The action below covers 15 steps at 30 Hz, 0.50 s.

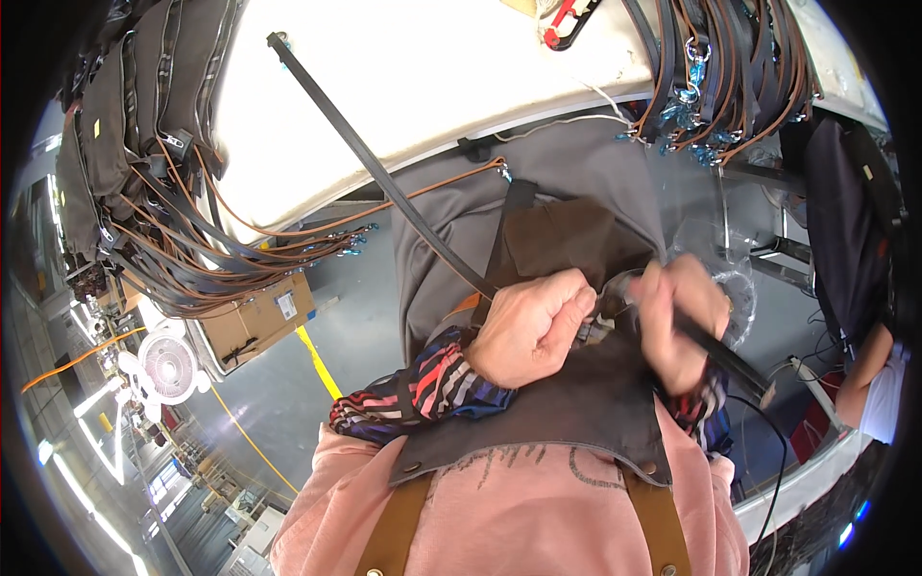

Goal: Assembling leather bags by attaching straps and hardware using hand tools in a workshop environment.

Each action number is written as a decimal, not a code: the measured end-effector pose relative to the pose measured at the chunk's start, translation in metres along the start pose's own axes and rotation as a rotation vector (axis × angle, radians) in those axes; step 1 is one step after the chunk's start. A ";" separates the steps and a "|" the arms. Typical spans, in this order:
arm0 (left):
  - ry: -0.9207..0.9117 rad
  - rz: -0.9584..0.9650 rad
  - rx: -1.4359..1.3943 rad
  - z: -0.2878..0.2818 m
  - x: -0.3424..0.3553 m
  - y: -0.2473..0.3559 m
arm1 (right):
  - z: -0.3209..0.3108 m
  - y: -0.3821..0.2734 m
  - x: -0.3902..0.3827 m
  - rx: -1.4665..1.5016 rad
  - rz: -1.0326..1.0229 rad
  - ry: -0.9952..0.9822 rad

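Note:
A brown fabric bag (562,235) with a dark strap piece lies across my lap, over the grey apron. My left hand (533,326) is closed in a fist at its middle. A long black strap (375,168) runs from the white table down to this fist and disappears behind it. My right hand (682,322), blurred by motion, is closed around a dark strip (730,360) that sticks out to the lower right and ends in a light brown tip. Between the hands shows a bit of metal hardware (600,326), partly hidden by the fingers.
Ahead is a white padded table (432,86). Brown-edged straps with metal clips (711,96) hang at its right, and more straps (240,230) and grey bags (158,96) at its left. A cardboard box (254,322) and white fan (165,365) stand left. A person's arm (862,374) shows far right.

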<state>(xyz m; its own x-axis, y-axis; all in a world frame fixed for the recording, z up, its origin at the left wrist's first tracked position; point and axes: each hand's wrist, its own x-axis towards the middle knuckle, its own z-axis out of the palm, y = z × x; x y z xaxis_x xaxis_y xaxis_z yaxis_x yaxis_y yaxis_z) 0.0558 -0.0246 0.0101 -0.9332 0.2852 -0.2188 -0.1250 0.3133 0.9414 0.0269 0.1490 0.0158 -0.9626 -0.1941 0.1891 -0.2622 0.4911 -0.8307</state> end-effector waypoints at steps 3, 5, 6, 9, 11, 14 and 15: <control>-0.002 -0.034 -0.081 0.000 -0.002 0.000 | -0.007 0.010 0.000 -0.022 0.215 0.060; -0.029 -0.045 -0.075 -0.002 0.000 -0.002 | -0.013 0.004 0.003 0.024 0.134 0.108; -0.029 -0.046 -0.075 -0.002 -0.001 -0.003 | -0.015 -0.003 0.006 0.013 0.159 0.098; -0.001 -0.040 -0.090 -0.001 -0.002 -0.001 | -0.009 -0.006 0.002 0.178 -0.139 0.055; -0.027 -0.057 -0.012 -0.003 0.000 0.002 | -0.003 -0.007 0.001 0.237 -0.165 -0.127; -0.028 -0.073 -0.133 0.002 -0.002 -0.006 | -0.002 0.005 0.002 0.092 0.044 -0.037; -0.031 -0.071 -0.133 0.001 -0.001 -0.006 | 0.000 0.009 0.000 0.108 0.123 -0.016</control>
<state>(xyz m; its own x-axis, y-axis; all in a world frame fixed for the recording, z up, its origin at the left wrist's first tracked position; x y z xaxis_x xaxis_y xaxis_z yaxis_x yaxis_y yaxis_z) 0.0578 -0.0255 0.0041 -0.9099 0.2948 -0.2919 -0.2358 0.2113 0.9485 0.0246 0.1534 0.0085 -0.9855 -0.1521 0.0751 -0.1329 0.4176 -0.8989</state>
